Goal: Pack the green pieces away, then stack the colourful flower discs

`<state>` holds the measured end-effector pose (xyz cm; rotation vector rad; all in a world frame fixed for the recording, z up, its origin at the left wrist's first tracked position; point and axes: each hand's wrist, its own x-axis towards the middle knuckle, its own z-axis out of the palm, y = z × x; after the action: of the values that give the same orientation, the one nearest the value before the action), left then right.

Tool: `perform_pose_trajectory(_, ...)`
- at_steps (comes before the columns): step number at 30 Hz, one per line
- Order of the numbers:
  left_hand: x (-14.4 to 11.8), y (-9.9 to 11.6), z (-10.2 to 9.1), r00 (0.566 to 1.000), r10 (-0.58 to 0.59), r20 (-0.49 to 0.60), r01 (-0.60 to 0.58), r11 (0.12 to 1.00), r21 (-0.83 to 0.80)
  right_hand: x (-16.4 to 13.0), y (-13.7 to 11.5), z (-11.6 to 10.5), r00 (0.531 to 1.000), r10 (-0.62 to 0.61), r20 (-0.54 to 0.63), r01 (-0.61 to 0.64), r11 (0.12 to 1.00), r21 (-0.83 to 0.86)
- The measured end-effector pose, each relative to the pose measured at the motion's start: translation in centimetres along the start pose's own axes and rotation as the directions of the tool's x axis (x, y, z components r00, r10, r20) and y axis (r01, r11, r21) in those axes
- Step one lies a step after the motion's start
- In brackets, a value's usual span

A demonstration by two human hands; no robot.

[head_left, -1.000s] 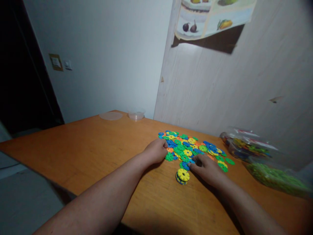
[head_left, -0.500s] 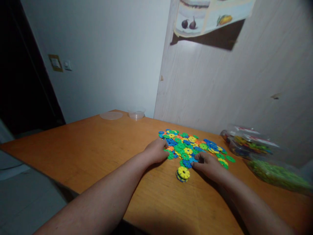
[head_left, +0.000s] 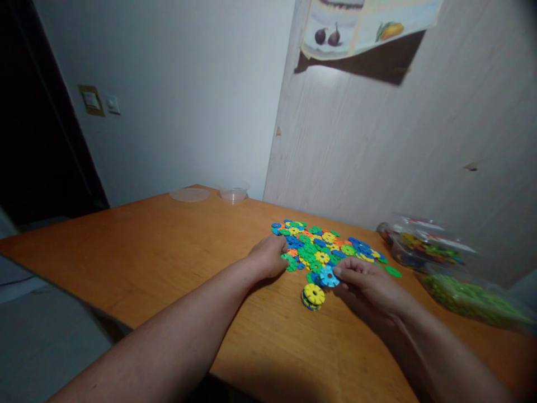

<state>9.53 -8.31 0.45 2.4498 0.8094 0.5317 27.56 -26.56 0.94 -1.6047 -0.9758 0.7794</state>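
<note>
The right hand (head_left: 369, 277) pinches a light-blue disc (head_left: 328, 278) by its edge. Just left of that hand, nearer the person, sits a yellow-topped stack (head_left: 314, 293). Beyond spreads a mixed-colour pile (head_left: 309, 252), the left hand (head_left: 269, 257) curled at its left edge; whether that hand grips anything I cannot tell.

The room around me is dim, sinking almost to black at the far left, while a soft glare whitens the pale wood-grain panel (head_left: 369, 145) just below the painted fruit poster (head_left: 373, 33), which casts a dark shadow there. My bare right hand (head_left: 366, 279) and forearm shade the orange-brown wooden table (head_left: 176, 246); toward the right, the clear plastic bag of yellow-green pieces (head_left: 470, 299) blurs.
</note>
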Motion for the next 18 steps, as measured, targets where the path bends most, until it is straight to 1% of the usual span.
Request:
perform_pose_trajectory(2,0.1,-0.2,0.2,1.0,-0.009,-0.002,0.009,0.999,-0.044,-0.9,-0.7,0.7,0.987,0.119,0.103,-0.135,0.979,0.155)
perform_pose_trajectory(3,0.2,-0.2,0.4,1.0,-0.013,-0.004,0.012,0.997,-0.073,-1.1,-1.0,1.0,0.976,0.159,0.147,-0.187,0.962,0.201)
perform_pose_trajectory(5,0.4,-0.3,0.7,1.0,-0.015,-0.007,0.014,0.99,-0.141,-1.4,-1.1,1.4,0.966,0.183,0.184,-0.221,0.951,0.216)
perform_pose_trajectory(8,0.5,-0.3,1.0,1.0,-0.021,-0.009,0.018,0.971,-0.238,-1.4,-0.8,1.8,0.96,0.18,0.216,-0.222,0.957,0.19)
perform_pose_trajectory(10,0.6,-0.1,1.0,0.999,-0.043,-0.006,0.039,0.953,-0.3,-1.3,-0.5,2.0,0.962,0.148,0.228,-0.197,0.958,0.208)
perform_pose_trajectory(13,0.5,0.2,0.8,0.997,-0.079,0.024,0.082,0.921,-0.38,-1.1,-0.2,2.5,0.974,0.093,0.206,-0.14,0.964,0.227)
perform_pose_trajectory(16,0.4,0.5,0.6,0.994,-0.089,0.07,0.112,0.869,-0.483,-0.9,0.1,2.6,0.981,0.082,0.174,-0.11,0.981,0.157)
perform_pose_trajectory(18,0.3,0.8,0.5,0.991,-0.089,0.097,0.129,0.814,-0.567,-0.7,0.4,2.6,0.989,0.063,0.135,-0.08,0.989,0.123)
